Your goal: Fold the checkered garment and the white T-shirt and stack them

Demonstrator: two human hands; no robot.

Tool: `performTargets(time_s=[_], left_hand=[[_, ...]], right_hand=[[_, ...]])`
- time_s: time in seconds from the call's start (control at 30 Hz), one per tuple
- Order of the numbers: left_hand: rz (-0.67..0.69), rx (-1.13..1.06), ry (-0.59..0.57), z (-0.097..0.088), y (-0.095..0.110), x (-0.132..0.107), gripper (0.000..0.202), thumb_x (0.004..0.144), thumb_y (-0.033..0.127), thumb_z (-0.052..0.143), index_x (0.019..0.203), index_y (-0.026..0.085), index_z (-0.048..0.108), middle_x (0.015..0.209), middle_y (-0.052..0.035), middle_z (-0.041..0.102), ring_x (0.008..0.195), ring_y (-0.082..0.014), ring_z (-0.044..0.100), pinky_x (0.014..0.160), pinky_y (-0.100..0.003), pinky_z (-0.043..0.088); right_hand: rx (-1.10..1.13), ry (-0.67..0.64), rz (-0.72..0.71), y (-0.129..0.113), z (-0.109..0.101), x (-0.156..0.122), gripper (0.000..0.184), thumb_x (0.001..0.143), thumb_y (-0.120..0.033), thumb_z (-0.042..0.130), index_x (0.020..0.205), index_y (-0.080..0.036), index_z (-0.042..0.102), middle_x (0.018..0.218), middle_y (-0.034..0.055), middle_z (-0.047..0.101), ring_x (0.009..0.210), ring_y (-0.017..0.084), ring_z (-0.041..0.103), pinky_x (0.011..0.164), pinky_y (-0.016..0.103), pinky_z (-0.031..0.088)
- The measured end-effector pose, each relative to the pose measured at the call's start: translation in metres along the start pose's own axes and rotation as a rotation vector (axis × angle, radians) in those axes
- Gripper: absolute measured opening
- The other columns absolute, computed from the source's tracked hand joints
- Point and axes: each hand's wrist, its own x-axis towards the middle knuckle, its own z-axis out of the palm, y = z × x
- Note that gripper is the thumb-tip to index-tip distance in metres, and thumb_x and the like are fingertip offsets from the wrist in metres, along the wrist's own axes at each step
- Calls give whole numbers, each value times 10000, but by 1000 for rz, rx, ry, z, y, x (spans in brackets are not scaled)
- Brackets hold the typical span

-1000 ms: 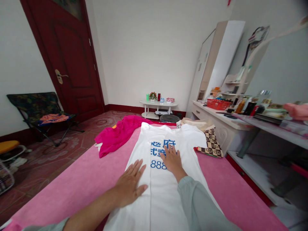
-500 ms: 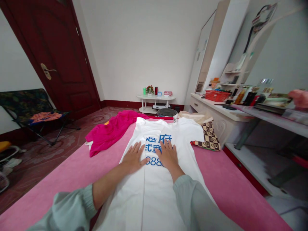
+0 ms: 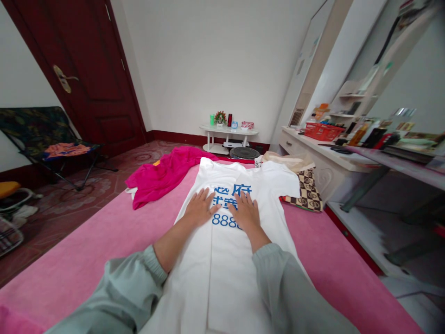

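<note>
The left hand (image 3: 198, 208) and right hand (image 3: 246, 214) are pressing the shirt (image 3: 236, 273), fingers loosely spread; one side seems folded, one sleeve (image 3: 289, 183) lying out.

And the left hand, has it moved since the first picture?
Yes: forward, away from the body. Judged by the blue print on the white shirt, the left hand first lay level with and below the digits; now it reaches the characters above.
</note>
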Motion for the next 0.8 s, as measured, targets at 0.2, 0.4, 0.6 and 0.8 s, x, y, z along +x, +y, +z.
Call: performTargets(time_s=[0.2, 0.4, 0.6, 0.8], left_hand=[[6, -17, -7, -4, 0, -2, 697, 914, 650, 205, 1455, 230, 333, 1560, -76, 217, 1436, -264, 160, 1154, -442, 149], [-5, -18, -7, -5, 1, -2, 686, 913, 649, 228, 1455, 242, 329, 1564, -65, 209, 1437, -262, 154, 1157, -435, 140], [-8, -7, 4, 0, 2, -4, 703, 912, 652, 205, 1458, 226, 325, 1558, -93, 219, 1435, -269, 159, 1151, -444, 143], [-37, 50, -103, -26, 15, 16, 688, 886, 655, 296, 1345, 178, 483, 1438, -153, 428, 1337, -313, 368, 1069, -446, 309]], right_hand=[[-21, -47, 12, -1, -3, 1, 632, 930, -574, 238, 1461, -238, 307, 1564, 54, 197, 1433, 255, 102, 1115, 468, 126], [-14, -23, 1, 1, 1, 2, 619, 930, -565, 255, 1446, -232, 335, 1556, 56, 223, 1425, 260, 129, 1115, 477, 134], [-34, -33, 5, 1, 3, 3, 626, 934, -571, 234, 1460, -239, 302, 1563, 56, 196, 1426, 259, 108, 1113, 480, 122], [-24, -35, 9, -1, -3, 0, 618, 934, -559, 258, 1452, -229, 328, 1560, 61, 211, 1429, 257, 119, 1113, 471, 141]])
